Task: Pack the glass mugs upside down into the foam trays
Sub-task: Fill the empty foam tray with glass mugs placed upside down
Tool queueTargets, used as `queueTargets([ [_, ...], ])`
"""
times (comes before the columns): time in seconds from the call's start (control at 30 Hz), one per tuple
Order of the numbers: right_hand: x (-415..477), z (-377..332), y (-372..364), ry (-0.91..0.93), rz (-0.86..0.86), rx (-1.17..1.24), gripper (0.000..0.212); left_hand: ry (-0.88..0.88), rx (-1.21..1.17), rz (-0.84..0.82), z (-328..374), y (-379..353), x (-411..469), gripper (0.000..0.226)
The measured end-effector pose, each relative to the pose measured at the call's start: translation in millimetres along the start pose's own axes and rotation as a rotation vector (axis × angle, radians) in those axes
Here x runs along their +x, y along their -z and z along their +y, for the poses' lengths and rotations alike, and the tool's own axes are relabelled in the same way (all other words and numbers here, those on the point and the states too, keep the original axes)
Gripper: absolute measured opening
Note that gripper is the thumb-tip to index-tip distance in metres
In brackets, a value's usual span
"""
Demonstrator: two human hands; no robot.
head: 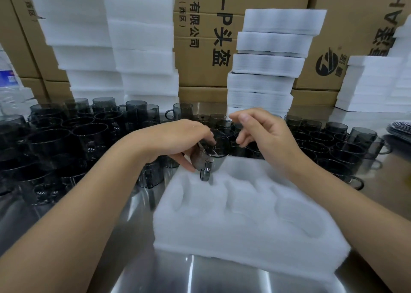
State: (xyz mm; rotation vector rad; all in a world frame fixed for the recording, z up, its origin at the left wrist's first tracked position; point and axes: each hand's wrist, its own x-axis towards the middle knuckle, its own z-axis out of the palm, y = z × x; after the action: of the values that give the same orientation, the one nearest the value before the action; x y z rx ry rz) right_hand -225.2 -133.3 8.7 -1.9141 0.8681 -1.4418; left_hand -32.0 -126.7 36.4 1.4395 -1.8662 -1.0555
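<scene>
Right now our left hand (178, 137) grips a smoky glass mug (213, 157), the fingers curled round its upper part and the thumb against its near side. The mug hangs tilted just above the far left corner of the white foam tray (244, 232), its handle (205, 173) pointing toward us and down. We cannot tell whether its mouth or its base faces up.

Our right hand (264, 134) hovers a little to the right of the mug, over the far edge of the tray. Its fingers are loosely bent and hold nothing, and they do not touch the glass.

The tray lies on the steel table (200, 277), close to us and slightly right of centre, and its moulded hollows show bare foam. More dark mugs crowd the table on the left (66, 137) and on the right (338, 141), reaching round behind the tray.

Farther off we see tall stacks of foam trays on the left (142, 48) and on the right (271, 54). Printed cardboard boxes (204, 48) stand behind them. A clear plastic bottle (9, 85) sits at the far left edge.
</scene>
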Motion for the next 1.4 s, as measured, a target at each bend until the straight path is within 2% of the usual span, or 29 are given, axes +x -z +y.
queueTargets([
  [0.13,0.4,-0.5,1.2,0.004,0.056,-0.014,0.018,-0.024,0.311,0.15,1.7,1.8,-3.7,0.03],
  [0.33,0.2,0.2,0.8,0.009,0.064,-0.047,0.02,-0.018,0.505,0.242,3.2,1.3,-6.3,0.035],
  [0.73,1.6,2.6,1.9,-0.007,0.091,-0.098,0.029,-0.023,0.813,0.291,7.7,-10.9,-11.6,0.017],
  [0.9,0.9,1.5,0.6,-0.018,0.081,-0.105,0.03,-0.12,0.876,0.206,9.5,-4.5,-14.2,0.024],
  [1.07,0.3,2.7,-0.9,-0.035,0.067,-0.11,0.03,-0.061,1.029,0.109,5.0,-5.2,-10.6,0.025],
  [1.17,0.5,3.4,-1.4,-0.041,0.085,-0.107,0.031,-0.069,0.995,0.169,4.6,-11.1,-9.7,0.025],
  [1.3,2.5,2.3,0.8,-0.047,0.24,-0.068,0.034,-0.273,0.622,0.253,11.4,-27.2,-11.8,0.053],
  [1.4,5.3,4.5,5.6,-0.081,0.337,-0.084,0.033,-0.28,0.697,0.086,4.4,-40.2,-5.0,0.059],
])
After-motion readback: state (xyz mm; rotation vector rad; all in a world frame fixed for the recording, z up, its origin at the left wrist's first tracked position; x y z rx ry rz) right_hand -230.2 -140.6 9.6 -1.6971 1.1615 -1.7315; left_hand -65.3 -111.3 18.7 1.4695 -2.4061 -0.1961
